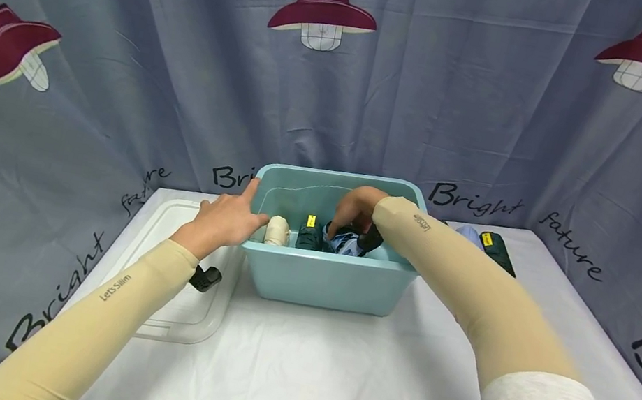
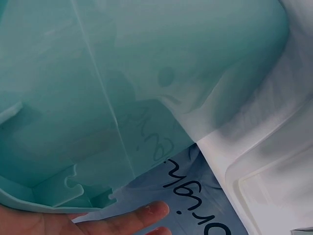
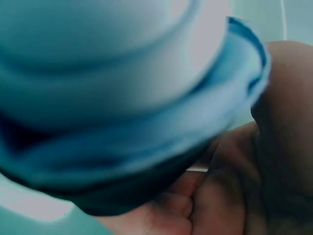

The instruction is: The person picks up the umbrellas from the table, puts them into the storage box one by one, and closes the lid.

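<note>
A teal plastic storage bin point(image 1: 326, 282) stands on the table against the curtain. My right hand point(image 1: 359, 206) reaches down inside it and grips a rolled blue patterned cloth point(image 1: 347, 243). In the right wrist view this cloth roll point(image 3: 132, 98) looms large and blurred, with curled fingers point(image 3: 171, 210) beneath it. To its left in the bin lie a dark green roll point(image 1: 310, 238) with a yellow label and a cream roll point(image 1: 277, 231). My left hand point(image 1: 226, 218) rests at the bin's left rim, fingers spread; one straight finger point(image 2: 142, 218) shows beyond the rim in the left wrist view.
Left of the bin a translucent white lid point(image 1: 193, 317) lies flat on the table. Beyond my right forearm sit a dark green bundle point(image 1: 498, 253) with a yellow label and a light blue bundle point(image 1: 471, 235). A grey printed curtain point(image 1: 398, 121) closes off the back and sides.
</note>
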Action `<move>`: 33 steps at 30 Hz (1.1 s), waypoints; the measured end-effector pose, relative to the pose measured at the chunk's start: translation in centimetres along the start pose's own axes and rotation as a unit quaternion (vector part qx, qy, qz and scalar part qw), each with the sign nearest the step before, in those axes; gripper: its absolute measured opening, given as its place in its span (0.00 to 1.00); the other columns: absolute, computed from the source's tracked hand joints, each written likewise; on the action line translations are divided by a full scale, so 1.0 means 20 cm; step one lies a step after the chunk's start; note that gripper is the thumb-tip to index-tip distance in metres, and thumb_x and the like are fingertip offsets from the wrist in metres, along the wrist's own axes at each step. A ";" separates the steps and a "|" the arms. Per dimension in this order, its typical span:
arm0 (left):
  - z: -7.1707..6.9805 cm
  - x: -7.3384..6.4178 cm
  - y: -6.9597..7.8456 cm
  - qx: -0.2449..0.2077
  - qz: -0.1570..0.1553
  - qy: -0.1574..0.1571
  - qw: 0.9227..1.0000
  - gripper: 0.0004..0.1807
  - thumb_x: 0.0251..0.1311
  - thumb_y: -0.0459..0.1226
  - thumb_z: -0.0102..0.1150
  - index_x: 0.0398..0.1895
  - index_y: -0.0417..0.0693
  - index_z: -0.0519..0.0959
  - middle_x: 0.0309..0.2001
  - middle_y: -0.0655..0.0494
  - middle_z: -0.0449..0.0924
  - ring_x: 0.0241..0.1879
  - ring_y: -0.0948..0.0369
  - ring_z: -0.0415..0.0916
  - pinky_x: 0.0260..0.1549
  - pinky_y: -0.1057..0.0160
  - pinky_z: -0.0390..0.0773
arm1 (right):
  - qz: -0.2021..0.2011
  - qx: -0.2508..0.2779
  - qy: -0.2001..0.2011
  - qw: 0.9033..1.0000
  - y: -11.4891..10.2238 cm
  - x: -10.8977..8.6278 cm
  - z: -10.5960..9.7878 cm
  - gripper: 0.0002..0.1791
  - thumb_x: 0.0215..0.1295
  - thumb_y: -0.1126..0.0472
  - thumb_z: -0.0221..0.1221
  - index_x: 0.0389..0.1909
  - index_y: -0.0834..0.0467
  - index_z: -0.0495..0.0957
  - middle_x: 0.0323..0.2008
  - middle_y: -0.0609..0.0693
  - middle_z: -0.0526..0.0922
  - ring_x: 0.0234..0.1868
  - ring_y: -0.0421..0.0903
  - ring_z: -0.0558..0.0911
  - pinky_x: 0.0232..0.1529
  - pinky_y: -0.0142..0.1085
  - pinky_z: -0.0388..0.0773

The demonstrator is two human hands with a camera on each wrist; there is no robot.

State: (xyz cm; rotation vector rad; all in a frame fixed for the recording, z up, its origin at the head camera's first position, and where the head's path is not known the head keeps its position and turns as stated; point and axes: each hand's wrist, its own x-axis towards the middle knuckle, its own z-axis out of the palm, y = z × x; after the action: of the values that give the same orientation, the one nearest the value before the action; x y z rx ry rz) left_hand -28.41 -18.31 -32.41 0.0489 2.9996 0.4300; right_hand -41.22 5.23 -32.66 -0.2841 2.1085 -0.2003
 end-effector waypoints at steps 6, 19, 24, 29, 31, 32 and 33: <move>0.00 0.01 0.00 -0.004 0.002 -0.003 1.000 0.47 0.69 0.58 0.44 0.83 0.56 0.36 0.66 0.39 0.74 0.66 0.41 0.70 0.66 0.28 0.53 | -0.010 -0.043 0.018 0.999 -0.01 0.04 0.02 0.21 0.70 0.44 0.59 0.49 0.56 0.72 0.40 0.50 0.71 0.39 0.46 0.71 0.39 0.36 0.73; -0.01 0.00 0.00 0.002 0.002 -0.002 1.000 0.46 0.70 0.57 0.44 0.83 0.55 0.36 0.64 0.38 0.76 0.64 0.41 0.72 0.65 0.27 0.54 | -0.017 -0.005 0.009 1.000 -0.07 0.07 0.05 0.19 0.71 0.45 0.58 0.48 0.56 0.75 0.43 0.50 0.74 0.42 0.46 0.76 0.39 0.36 0.76; -0.02 0.00 0.00 0.002 0.001 -0.001 1.000 0.47 0.70 0.58 0.44 0.83 0.55 0.36 0.65 0.38 0.75 0.65 0.41 0.71 0.66 0.28 0.53 | -0.032 0.007 -0.015 0.999 -0.06 0.07 0.05 0.16 0.73 0.47 0.56 0.35 0.56 0.77 0.34 0.49 0.77 0.34 0.45 0.77 0.34 0.35 0.75; -0.02 -0.01 0.01 0.009 0.001 0.002 1.000 0.46 0.70 0.58 0.44 0.83 0.54 0.37 0.67 0.38 0.73 0.66 0.40 0.70 0.66 0.28 0.54 | -0.041 0.033 -0.039 0.998 -0.06 0.08 0.04 0.20 0.75 0.50 0.55 0.46 0.64 0.80 0.40 0.54 0.83 0.38 0.47 0.83 0.36 0.37 0.75; -0.02 -0.01 0.01 0.009 0.001 0.004 1.000 0.46 0.70 0.57 0.45 0.83 0.54 0.38 0.66 0.37 0.73 0.66 0.40 0.70 0.66 0.28 0.54 | -0.039 0.024 -0.034 0.998 -0.07 0.08 0.04 0.24 0.74 0.48 0.55 0.55 0.66 0.77 0.46 0.56 0.84 0.42 0.49 0.84 0.39 0.38 0.76; -0.01 -0.01 0.01 0.009 0.001 0.004 1.000 0.46 0.70 0.57 0.45 0.83 0.55 0.38 0.66 0.37 0.73 0.66 0.40 0.70 0.65 0.28 0.54 | -0.037 0.019 -0.031 0.999 -0.07 0.09 0.04 0.27 0.74 0.48 0.55 0.60 0.66 0.75 0.49 0.58 0.83 0.44 0.50 0.84 0.40 0.38 0.76; -0.01 -0.01 0.01 0.009 0.000 0.003 1.000 0.46 0.70 0.57 0.44 0.83 0.55 0.38 0.66 0.37 0.73 0.66 0.40 0.69 0.65 0.28 0.54 | -0.037 0.010 -0.028 0.999 -0.07 0.09 0.04 0.29 0.74 0.47 0.55 0.63 0.66 0.73 0.52 0.59 0.83 0.47 0.51 0.84 0.42 0.39 0.76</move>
State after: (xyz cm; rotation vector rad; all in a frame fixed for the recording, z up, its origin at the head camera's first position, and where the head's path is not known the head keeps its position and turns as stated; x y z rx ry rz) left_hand -28.14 -18.22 -32.14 0.0499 3.0095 0.4033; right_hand -41.23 3.29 -34.23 -0.3527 2.0422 -0.2533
